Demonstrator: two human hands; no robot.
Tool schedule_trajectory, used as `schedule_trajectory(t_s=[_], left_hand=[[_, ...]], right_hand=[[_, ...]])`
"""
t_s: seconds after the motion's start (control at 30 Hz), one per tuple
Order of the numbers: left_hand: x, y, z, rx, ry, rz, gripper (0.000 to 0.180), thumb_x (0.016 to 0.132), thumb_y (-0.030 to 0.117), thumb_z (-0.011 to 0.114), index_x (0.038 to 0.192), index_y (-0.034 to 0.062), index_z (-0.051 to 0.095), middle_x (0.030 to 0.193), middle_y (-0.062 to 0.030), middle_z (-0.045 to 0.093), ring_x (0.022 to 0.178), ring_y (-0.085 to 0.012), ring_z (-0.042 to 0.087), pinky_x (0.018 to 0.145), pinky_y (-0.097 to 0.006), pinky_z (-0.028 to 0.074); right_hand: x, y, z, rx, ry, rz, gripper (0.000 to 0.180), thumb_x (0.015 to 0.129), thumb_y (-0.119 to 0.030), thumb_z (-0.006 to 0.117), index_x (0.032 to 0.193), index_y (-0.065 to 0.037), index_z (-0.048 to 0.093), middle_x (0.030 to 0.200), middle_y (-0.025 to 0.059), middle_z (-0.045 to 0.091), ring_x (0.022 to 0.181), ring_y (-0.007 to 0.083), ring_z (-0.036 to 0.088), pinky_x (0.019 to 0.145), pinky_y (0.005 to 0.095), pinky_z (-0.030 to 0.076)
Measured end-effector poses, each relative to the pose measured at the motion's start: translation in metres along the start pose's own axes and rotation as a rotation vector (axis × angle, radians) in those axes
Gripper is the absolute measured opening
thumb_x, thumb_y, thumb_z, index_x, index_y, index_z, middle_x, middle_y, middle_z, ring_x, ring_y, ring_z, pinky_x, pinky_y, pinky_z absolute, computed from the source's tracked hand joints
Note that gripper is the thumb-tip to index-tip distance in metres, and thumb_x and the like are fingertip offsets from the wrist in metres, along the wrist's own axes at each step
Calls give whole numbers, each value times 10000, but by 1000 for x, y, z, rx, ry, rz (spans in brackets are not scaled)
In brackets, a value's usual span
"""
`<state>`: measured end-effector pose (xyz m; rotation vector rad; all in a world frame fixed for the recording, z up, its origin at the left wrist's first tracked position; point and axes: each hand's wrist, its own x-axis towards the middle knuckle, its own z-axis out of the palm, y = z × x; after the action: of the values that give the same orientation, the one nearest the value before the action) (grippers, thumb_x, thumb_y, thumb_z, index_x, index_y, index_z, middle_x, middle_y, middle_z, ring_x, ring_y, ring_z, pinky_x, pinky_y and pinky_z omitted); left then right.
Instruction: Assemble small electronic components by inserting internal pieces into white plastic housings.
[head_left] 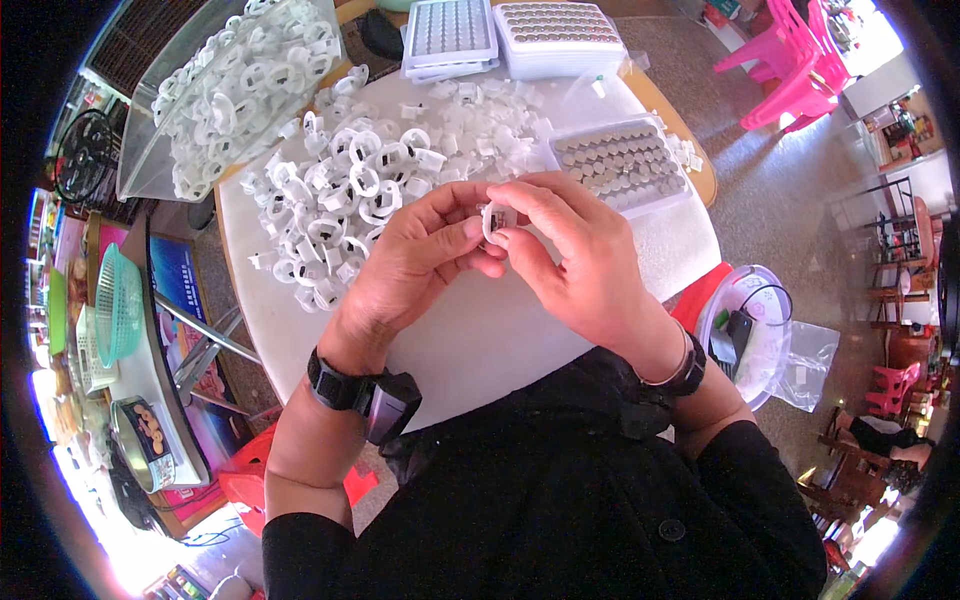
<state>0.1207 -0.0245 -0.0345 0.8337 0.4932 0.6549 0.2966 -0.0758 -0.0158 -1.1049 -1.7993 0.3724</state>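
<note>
Over the middle of the white table (470, 345), both hands meet around a small white plastic ring (488, 222) with a dark spot on its little housing. My left hand (415, 250) pinches it from the left between thumb and fingers. From the right, the thumb and index finger of my right hand (590, 255) close on the same ring. Fingers partly cover it. Beyond my left hand lies a heap of similar white rings (340, 200). Small translucent plastic pieces (490, 125) are spread farther back. Behind my right hand, round silver button cells (615, 160) sit in rows in a clear tray (652, 207).
A clear bin (130, 170) full of white rings leans at the back left. Stacked trays (560, 62) and a bluish tray (450, 35) stand at the far edge. A round transparent tub (765, 330) is low at right, pink stools (800, 70) beyond. A red stool (245, 475) stands lower left.
</note>
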Motion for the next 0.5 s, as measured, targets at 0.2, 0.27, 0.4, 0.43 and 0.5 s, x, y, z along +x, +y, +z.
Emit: schedule_trajectory(t_s=[0.2, 0.27, 0.4, 0.43, 0.5], left_hand=[[0, -5, 0, 46, 38, 17, 342, 899, 131, 607, 1198, -8, 513, 1022, -72, 611, 869, -150, 610, 762, -281, 513], [-1, -4, 2, 81, 90, 4, 320, 890, 118, 616, 1174, -3, 527, 989, -68, 623, 852, -148, 609, 748, -279, 507], [-1, -3, 3, 80, 90, 1, 313, 886, 113, 617, 1167, 3, 529, 994, -69, 625, 843, -149, 610, 744, -280, 504], [-1, -4, 2, 80, 87, 4, 311, 885, 114, 618, 1164, 6, 529, 1003, -69, 624, 844, -150, 610, 747, -284, 505], [-2, -4, 1, 81, 84, 8, 309, 884, 114, 619, 1161, 9, 530, 1011, -70, 624, 844, -151, 611, 749, -288, 506]], right_hand=[[1, 3, 2, -150, -14, -84, 305, 728, -61, 643, 1018, -47, 549, 868, 114, 579, 744, 313, 597, 615, 400, 489], [0, 5, 2, -153, -15, -91, 328, 715, -65, 649, 1026, -47, 547, 869, 117, 578, 744, 316, 596, 616, 400, 490], [-1, 8, 3, -152, -22, -76, 342, 704, -74, 652, 1028, -46, 547, 872, 125, 577, 751, 327, 596, 617, 409, 489], [-1, 8, 3, -151, -23, -77, 342, 704, -74, 652, 1028, -46, 547, 872, 125, 577, 751, 327, 596, 617, 409, 489], [-1, 8, 3, -114, -17, -74, 307, 738, -84, 640, 1028, -44, 548, 878, 134, 580, 751, 341, 595, 619, 419, 486]])
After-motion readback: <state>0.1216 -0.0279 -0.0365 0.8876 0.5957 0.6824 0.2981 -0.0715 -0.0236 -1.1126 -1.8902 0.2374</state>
